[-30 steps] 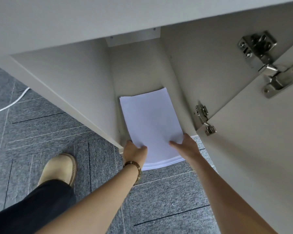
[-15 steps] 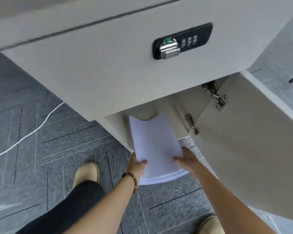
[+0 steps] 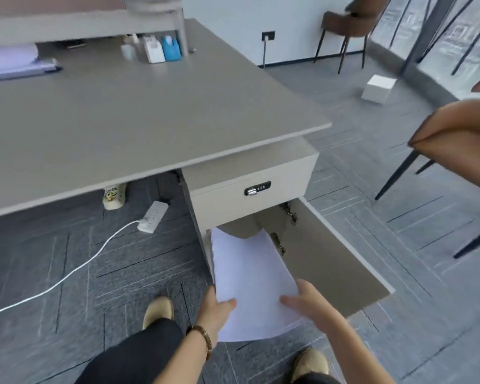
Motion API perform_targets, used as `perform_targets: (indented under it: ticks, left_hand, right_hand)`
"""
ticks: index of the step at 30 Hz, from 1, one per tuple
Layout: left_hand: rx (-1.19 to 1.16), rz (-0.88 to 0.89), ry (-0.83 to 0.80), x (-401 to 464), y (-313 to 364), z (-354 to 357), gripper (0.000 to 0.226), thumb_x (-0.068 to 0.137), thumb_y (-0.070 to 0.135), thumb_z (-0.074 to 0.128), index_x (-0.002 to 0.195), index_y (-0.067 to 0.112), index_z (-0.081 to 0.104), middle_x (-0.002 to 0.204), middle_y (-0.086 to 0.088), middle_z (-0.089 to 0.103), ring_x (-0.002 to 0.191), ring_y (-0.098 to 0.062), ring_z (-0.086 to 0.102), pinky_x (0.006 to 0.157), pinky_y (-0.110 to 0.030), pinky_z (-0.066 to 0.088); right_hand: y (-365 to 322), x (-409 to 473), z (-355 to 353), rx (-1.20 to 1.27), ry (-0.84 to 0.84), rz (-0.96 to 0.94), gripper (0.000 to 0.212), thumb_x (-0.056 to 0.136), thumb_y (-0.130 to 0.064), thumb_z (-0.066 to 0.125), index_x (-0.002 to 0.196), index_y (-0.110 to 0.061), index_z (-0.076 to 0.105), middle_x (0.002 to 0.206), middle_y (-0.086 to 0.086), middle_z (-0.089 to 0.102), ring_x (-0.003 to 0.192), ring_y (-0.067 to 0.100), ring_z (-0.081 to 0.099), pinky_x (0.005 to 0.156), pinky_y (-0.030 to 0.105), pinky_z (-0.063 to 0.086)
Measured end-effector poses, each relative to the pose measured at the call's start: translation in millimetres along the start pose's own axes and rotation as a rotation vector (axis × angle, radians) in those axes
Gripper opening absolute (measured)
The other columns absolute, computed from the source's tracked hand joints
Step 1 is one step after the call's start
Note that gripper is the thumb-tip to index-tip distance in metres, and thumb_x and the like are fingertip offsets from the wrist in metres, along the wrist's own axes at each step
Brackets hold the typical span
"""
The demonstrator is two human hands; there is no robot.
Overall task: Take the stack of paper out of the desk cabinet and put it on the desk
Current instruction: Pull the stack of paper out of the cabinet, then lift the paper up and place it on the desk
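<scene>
The white stack of paper is held in the air in front of the open desk cabinet, its far end sagging at the cabinet mouth. My left hand grips its near left edge, thumb on top. Its near right edge sits in my right hand. The cabinet door stands open to the right, below a drawer with a combination lock. The grey desk spreads above and to the left.
On the desk's far side stand white and blue bottles and a pile of papers. A power strip with a white cable lies on the carpet under the desk. A brown chair is at the right; a white box sits on the floor.
Both hands have drawn the paper stack back out of the cabinet toward me. My view has risen from the cabinet interior, so the desk top and room now show.
</scene>
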State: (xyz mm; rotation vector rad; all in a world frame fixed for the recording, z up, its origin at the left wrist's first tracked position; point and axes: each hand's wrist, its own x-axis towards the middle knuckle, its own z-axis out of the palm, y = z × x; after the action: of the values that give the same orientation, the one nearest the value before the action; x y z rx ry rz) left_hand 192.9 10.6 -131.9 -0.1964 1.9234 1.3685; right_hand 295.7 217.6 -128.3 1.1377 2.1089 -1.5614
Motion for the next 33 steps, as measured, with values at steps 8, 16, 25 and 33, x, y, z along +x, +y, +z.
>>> perform_targets:
  ticks: [8, 16, 25, 33]
  left_hand:
    - [-0.108, 0.200, -0.139, -130, 45, -33, 0.036, 0.089, -0.001, 0.065, 0.123, 0.010, 0.059, 0.102, -0.002, 0.071, 0.091, -0.021, 0.068, 0.066, -0.029, 0.054]
    - [-0.180, 0.479, -0.205, -236, 114, -74, 0.033, 0.090, 0.001, 0.065, 0.120, 0.012, 0.060, 0.103, 0.002, 0.073, 0.087, -0.014, 0.070, 0.059, -0.023, 0.055]
    - [-0.307, 0.683, -0.261, -301, 192, -122, 0.039, 0.090, -0.002, 0.064, 0.125, 0.014, 0.061, 0.117, -0.005, 0.072, 0.104, -0.023, 0.069, 0.079, -0.035, 0.056]
    - [-0.306, 0.810, -0.233, -276, 243, -173, 0.041, 0.088, -0.001, 0.065, 0.121, 0.024, 0.064, 0.114, 0.004, 0.076, 0.106, -0.020, 0.071, 0.095, -0.045, 0.054]
  right_hand:
    - [-37, -146, -27, 0.073, 0.110, -0.139, 0.056, 0.058, -0.040, 0.078, 0.103, -0.010, 0.066, 0.108, 0.016, 0.073, 0.103, 0.035, 0.069, 0.097, 0.052, 0.052]
    - [-94, -256, -40, 0.333, 0.206, -0.271, 0.053, 0.072, -0.037, 0.082, 0.109, -0.003, 0.064, 0.104, 0.017, 0.075, 0.095, 0.034, 0.073, 0.093, 0.051, 0.056]
    - [-221, -322, -67, 0.385, 0.233, -0.458, 0.047, 0.078, -0.036, 0.078, 0.117, -0.012, 0.065, 0.109, 0.009, 0.075, 0.097, 0.031, 0.072, 0.087, 0.043, 0.057]
    - [-319, -309, -61, 0.438, 0.167, -0.638, 0.025, 0.086, -0.009, 0.073, 0.109, -0.008, 0.065, 0.091, 0.006, 0.080, 0.078, 0.026, 0.077, 0.071, 0.039, 0.060]
